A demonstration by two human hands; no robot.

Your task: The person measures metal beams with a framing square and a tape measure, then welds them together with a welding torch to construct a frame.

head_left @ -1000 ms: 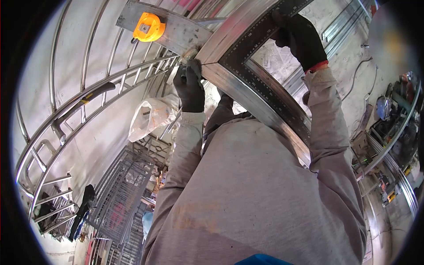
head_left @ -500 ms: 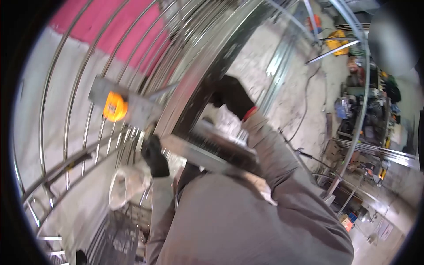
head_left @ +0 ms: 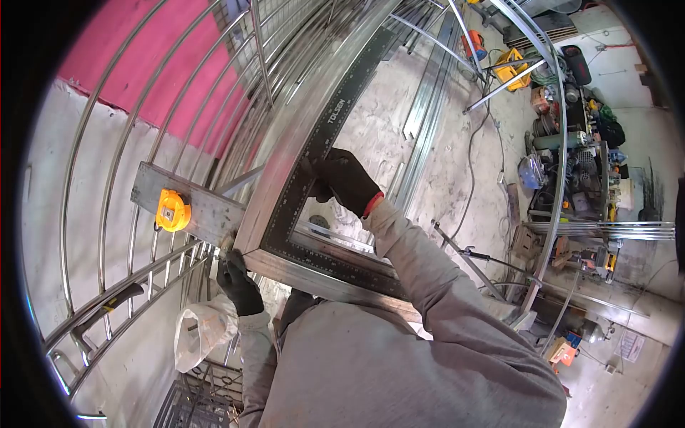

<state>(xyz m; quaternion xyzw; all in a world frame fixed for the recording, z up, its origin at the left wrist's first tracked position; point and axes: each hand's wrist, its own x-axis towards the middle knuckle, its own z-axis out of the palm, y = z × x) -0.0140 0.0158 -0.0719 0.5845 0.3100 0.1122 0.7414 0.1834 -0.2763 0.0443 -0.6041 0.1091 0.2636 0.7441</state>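
Observation:
A black framing square (head_left: 289, 214), marked TOLSEN, lies along the inner corner of two metal tubes. One long metal tube (head_left: 275, 164) runs away from me; a shorter metal tube (head_left: 328, 282) meets it at the near corner. My right hand (head_left: 346, 182), in a black glove with a red cuff, is closed on the square's long arm, its fingertips partly hidden. At the outer corner, my gloved left hand (head_left: 241, 284) has its fingers bent against the tube end. A flat metal plate (head_left: 214, 214) juts left from the corner, carrying a yellow tape measure (head_left: 173, 210).
Curved steel railings (head_left: 114, 164) stand to the left, with a hammer (head_left: 107, 310) resting on them. A plastic bag (head_left: 203, 335) hangs below. Long metal profiles (head_left: 428, 121) lie on the floor ahead. Tools crowd a rack (head_left: 578, 171) at right.
My view has shifted slightly and become sharper. The square now sits against both tubes at the corner. My right hand stays on its long arm, my left hand at the corner.

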